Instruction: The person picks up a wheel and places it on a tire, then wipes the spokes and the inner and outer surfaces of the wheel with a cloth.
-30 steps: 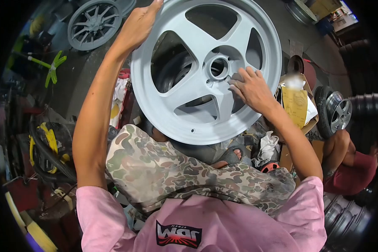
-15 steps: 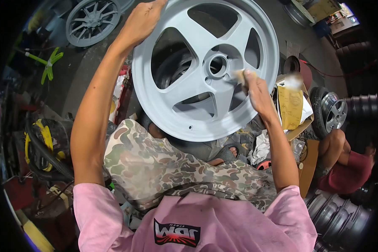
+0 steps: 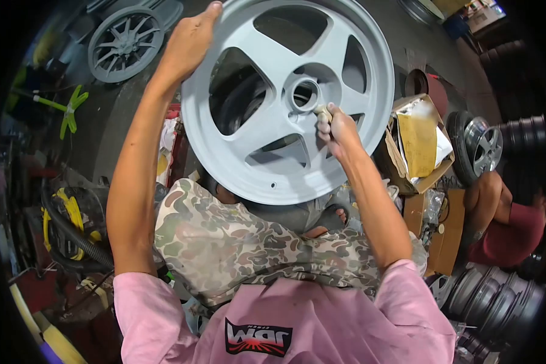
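Observation:
A grey five-spoke wheel rim (image 3: 267, 56) stands tilted in front of my lap, its face toward me. At its upper left edge, my left hand (image 3: 191, 39) is closed on the outer lip, with the fingers partly hidden behind it. My right hand (image 3: 341, 132) is at the hub, just below and right of the round centre bore. Pinched in its fingers is a small tan piece of sandpaper (image 3: 321, 110), pressed against the hub recess. Camouflage trousers (image 3: 224, 242) cover my legs under the rim.
An open cardboard box (image 3: 400, 161) with yellow sandpaper sheets is to the right. Beyond it are a tyre (image 3: 459, 148) and a crouching person in a red shirt (image 3: 509, 233). Stacked rims (image 3: 491, 300) lie lower right. Another grey rim (image 3: 126, 45) is upper left, above a black hose (image 3: 82, 239).
My right hand has shifted left and slightly down over the hub with the sandpaper. The rim and my left hand sit a little further left in view.

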### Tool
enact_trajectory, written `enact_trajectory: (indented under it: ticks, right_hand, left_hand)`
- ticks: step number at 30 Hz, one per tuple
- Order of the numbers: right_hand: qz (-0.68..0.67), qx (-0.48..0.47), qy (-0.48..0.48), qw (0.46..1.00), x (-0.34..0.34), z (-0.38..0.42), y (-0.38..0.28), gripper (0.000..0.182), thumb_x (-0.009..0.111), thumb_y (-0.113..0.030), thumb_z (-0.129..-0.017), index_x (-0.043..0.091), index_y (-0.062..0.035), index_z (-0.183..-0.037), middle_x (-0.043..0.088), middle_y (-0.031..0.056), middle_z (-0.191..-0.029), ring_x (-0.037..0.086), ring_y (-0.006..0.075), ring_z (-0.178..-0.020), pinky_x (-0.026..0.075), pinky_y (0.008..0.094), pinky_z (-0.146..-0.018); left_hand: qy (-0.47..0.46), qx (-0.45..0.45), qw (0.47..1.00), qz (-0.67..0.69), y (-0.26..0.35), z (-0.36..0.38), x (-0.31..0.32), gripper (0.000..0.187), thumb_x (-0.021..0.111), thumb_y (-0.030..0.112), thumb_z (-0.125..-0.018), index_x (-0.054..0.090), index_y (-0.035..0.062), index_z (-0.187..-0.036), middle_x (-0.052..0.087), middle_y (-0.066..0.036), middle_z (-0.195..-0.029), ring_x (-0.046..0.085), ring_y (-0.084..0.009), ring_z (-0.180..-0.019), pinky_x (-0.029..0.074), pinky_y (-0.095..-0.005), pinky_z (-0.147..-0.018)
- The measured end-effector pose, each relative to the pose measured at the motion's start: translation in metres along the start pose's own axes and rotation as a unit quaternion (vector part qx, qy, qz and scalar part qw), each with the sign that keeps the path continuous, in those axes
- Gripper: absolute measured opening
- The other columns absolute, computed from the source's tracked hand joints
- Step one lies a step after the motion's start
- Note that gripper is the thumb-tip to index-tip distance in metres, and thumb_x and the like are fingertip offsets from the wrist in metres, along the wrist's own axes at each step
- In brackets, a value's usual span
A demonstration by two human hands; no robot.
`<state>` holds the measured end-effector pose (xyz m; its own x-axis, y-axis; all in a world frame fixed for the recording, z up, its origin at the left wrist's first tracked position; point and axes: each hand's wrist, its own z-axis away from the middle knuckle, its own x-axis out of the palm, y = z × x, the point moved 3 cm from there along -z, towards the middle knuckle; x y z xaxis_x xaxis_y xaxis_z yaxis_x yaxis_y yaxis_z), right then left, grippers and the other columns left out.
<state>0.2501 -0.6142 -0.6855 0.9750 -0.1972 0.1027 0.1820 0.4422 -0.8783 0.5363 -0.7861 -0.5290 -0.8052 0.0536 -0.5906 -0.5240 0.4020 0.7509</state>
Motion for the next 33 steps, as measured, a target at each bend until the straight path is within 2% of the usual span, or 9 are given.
enact_trajectory:
  ticks: [2,3,7,11,14,15,17,21,33]
  right_hand:
    - [-0.388,0.035,0.093,0.916,0.012,0.0,0.008,0.028,0.037,-0.024,-0.111,0.055,-0.0077,-0.097,0.051,0.0012,-0.072,0.043,0.0103,-0.053,0.032,0.0263,-0.045]
    - [-0.393,0.035,0.094,0.914,0.017,0.004,0.007,0.028,0.037,-0.024,-0.111,0.055,-0.0077,-0.097,0.051,0.0012,-0.072,0.043,0.0103,-0.053,0.032,0.0263,-0.045]
    - [-0.222,-0.004,0.071,0.972,0.008,0.022,-0.008,0.02,0.049,-0.021,-0.107,0.055,-0.0061,-0.094,0.051,0.0003,-0.069,0.046,0.0099,-0.054,0.033,0.0259,-0.046]
    - [0.187,-0.007,-0.023,0.982,-0.016,0.01,-0.027,0.019,0.059,-0.016,-0.101,0.064,-0.0015,-0.091,0.065,0.0096,-0.069,0.066,0.0176,-0.064,0.048,0.034,-0.051]
    - [0.69,-0.224,-0.065,0.685,-0.005,0.027,-0.056,0.018,0.061,-0.014,-0.094,0.074,-0.0027,-0.098,0.074,0.0239,-0.088,0.075,0.0374,-0.087,0.058,0.0492,-0.077]
    - [0.69,-0.226,-0.07,0.684,-0.007,0.035,-0.064,0.018,0.061,-0.014,-0.094,0.074,-0.0027,-0.098,0.074,0.0239,-0.088,0.075,0.0374,-0.087,0.058,0.0492,-0.077]
    - [0.796,-0.276,-0.073,0.533,-0.013,0.046,-0.071,0.016,0.062,-0.012,-0.09,0.076,-0.0053,-0.095,0.074,0.0197,-0.084,0.075,0.034,-0.084,0.059,0.0467,-0.074]
    - [0.802,-0.356,-0.065,0.475,-0.009,0.031,-0.065,0.012,0.062,-0.009,-0.086,0.074,-0.0046,-0.086,0.072,0.0143,-0.075,0.075,0.0328,-0.075,0.058,0.0435,-0.067]
    - [0.818,-0.357,-0.052,0.448,-0.008,0.038,-0.048,0.012,0.058,-0.01,-0.091,0.068,-0.0046,-0.096,0.067,0.0152,-0.068,0.07,0.0323,-0.066,0.053,0.0435,-0.058]
  left_hand:
    - [-0.009,-0.013,1.0,-0.02,-0.002,-0.002,-0.002,0.072,0.043,0.06,-0.107,0.069,-0.0058,-0.092,0.05,0.002,-0.068,0.044,-0.0088,-0.068,0.04,-0.0287,-0.065]
    - [-0.009,-0.026,0.999,-0.042,0.003,-0.003,-0.005,0.072,0.043,0.06,-0.107,0.069,-0.006,-0.094,0.053,0.001,-0.069,0.046,-0.0092,-0.069,0.04,-0.0285,-0.067]
    - [0.008,0.003,1.0,-0.028,0.013,0.004,-0.003,0.072,0.042,0.059,-0.107,0.071,-0.0064,-0.103,0.064,-0.003,-0.078,0.053,-0.0107,-0.076,0.045,-0.028,-0.075]
    - [0.001,-0.016,1.0,-0.008,0.012,0.005,-0.003,0.07,0.042,0.058,-0.108,0.071,-0.0065,-0.107,0.064,-0.003,-0.08,0.055,-0.0111,-0.079,0.046,-0.0289,-0.078]
    - [-0.003,0.03,0.999,-0.019,0.013,0.008,-0.004,0.069,0.042,0.057,-0.108,0.07,-0.0058,-0.108,0.064,-0.003,-0.079,0.055,-0.0114,-0.079,0.046,-0.0293,-0.078]
    - [0.0,0.026,0.999,-0.02,0.014,0.01,-0.005,0.069,0.042,0.057,-0.108,0.07,-0.0058,-0.108,0.064,-0.003,-0.079,0.055,-0.0114,-0.079,0.046,-0.0293,-0.078]
    - [-0.006,0.033,0.999,-0.029,0.024,0.014,-0.002,0.064,0.047,0.056,-0.107,0.069,-0.0046,-0.106,0.064,-0.008,-0.076,0.055,-0.0139,-0.075,0.047,-0.0316,-0.074]
    - [0.008,0.033,0.997,-0.066,0.047,0.016,0.0,0.052,0.037,0.037,-0.11,0.058,-0.0094,-0.099,0.063,-0.029,-0.08,0.06,-0.0301,-0.075,0.045,-0.0452,-0.075]
    - [0.053,0.186,0.977,-0.088,0.052,0.022,0.004,0.047,0.039,0.031,-0.11,0.057,-0.0097,-0.096,0.061,-0.033,-0.081,0.056,-0.0388,-0.069,0.046,-0.0461,-0.069]
